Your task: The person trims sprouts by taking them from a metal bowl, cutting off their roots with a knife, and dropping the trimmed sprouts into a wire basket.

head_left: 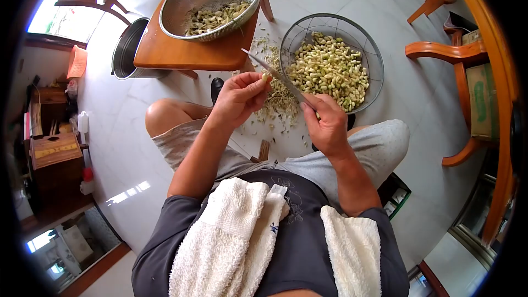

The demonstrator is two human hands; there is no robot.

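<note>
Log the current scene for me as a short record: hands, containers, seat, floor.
Left hand: pinching a small pale-green piece
Right hand: gripping a knife, blade angled toward the upper left
Wire basket: many pale-green pieces
Metal colander: greenish-brown pieces
Wooden seat: bears the colander
Floor: scattered trimmings beside the basket

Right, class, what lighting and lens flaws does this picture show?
Head view: wide-angle bending, with the wooden edge bowing at far right; black corners; window washed out at upper left; white glare on the floor at lower left; no obvious motion blur.
</note>
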